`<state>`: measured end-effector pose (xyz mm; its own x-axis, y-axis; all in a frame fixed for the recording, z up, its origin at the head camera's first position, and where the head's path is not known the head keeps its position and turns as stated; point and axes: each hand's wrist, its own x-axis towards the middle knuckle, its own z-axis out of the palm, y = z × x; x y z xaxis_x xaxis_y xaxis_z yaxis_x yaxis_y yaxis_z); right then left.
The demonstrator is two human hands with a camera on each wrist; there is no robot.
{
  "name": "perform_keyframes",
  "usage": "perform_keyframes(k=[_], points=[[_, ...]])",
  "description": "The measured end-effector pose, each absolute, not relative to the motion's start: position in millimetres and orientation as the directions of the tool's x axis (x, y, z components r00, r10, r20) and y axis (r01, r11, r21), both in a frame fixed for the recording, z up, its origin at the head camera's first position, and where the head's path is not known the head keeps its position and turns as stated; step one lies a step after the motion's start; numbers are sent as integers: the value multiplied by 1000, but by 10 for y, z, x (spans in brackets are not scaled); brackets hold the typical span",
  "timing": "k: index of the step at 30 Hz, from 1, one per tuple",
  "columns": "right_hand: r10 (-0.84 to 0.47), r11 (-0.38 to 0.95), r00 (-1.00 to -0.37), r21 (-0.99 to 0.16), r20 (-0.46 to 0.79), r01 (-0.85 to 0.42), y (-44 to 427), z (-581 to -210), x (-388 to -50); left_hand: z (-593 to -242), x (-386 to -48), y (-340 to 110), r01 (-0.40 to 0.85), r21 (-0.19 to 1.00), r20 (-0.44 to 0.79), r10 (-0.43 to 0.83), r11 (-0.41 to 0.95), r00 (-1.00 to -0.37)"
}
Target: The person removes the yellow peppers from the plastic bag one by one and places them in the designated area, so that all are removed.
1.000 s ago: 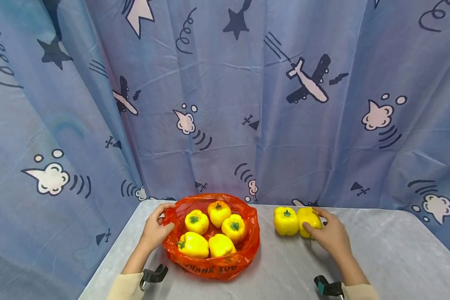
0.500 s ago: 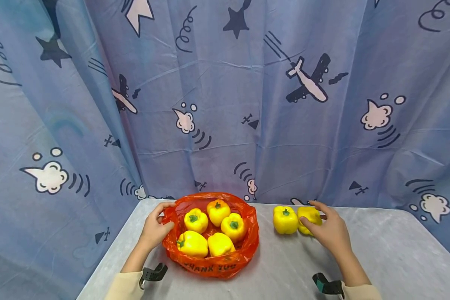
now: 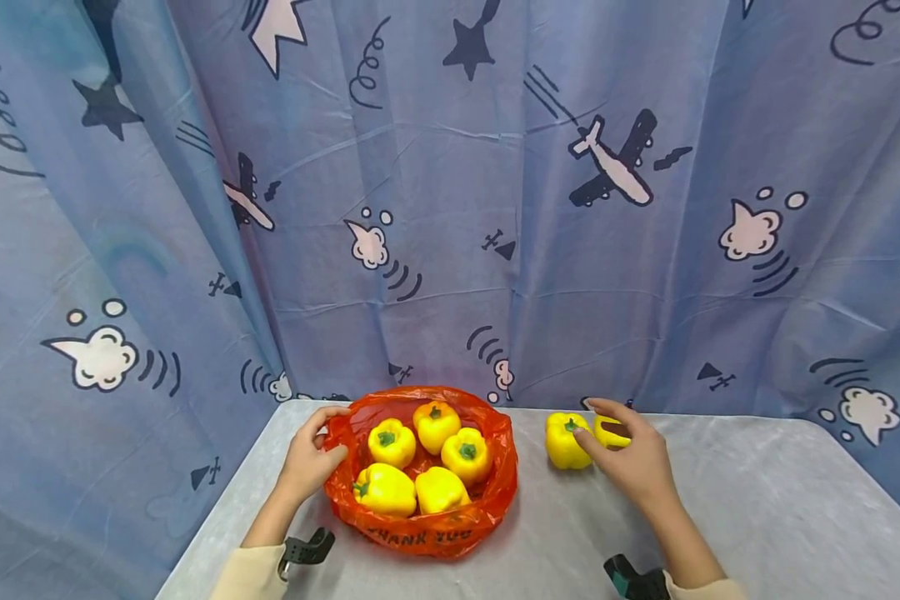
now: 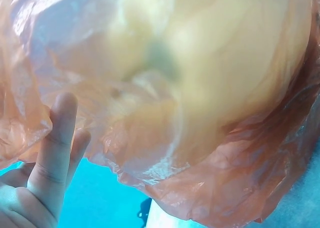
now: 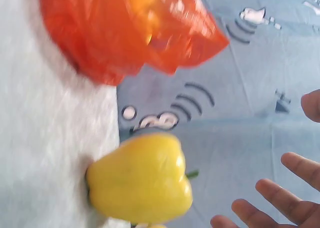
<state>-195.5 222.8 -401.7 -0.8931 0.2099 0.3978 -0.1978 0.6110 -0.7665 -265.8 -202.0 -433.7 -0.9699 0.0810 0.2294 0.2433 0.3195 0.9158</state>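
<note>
A red plastic bag [image 3: 495, 500] stands on the table with its mouth spread, and several yellow bell peppers [image 3: 387, 490] lie inside. The left hand [image 3: 311, 457] holds the bag's left rim; in the left wrist view its fingers [image 4: 52, 160] lie against the thin plastic. To the right of the bag, two yellow peppers sit on the table: one upright with a green stem [image 3: 562, 442], the other [image 3: 611, 431] partly hidden behind the right hand [image 3: 633, 458]. Spread fingers of the right hand hold nothing, near the upright pepper [image 5: 142, 180] in the right wrist view.
A pale grey table [image 3: 780, 500] extends right and in front of the bag. Behind it hangs a blue curtain [image 3: 435, 167] printed with planes, stars and clouds. Dark straps [image 3: 309, 547] circle both wrists beside cream sleeves.
The right hand has come off the farther-right pepper and moved left, towards the upright one. Both loose peppers remain on the table. The left hand stays at the bag's rim.
</note>
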Motion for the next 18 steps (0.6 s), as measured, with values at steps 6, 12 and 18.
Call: perform_keyframes(k=[6,12,18], points=[[171,569,-872,-768,459,-293,1973,-3948,-1920,-4335,-2654,-1997,246,921,231,84,304,-969],[86,544,-860,-747,503,-382,1665,-3934,-1891,-4328,-2651,-1986,240,921,224,86,308,-971],[5,464,-847,-752,531,-468,1377,-3921,-1880,-4323,-2654,-1982,249,914,234,87,321,-968]])
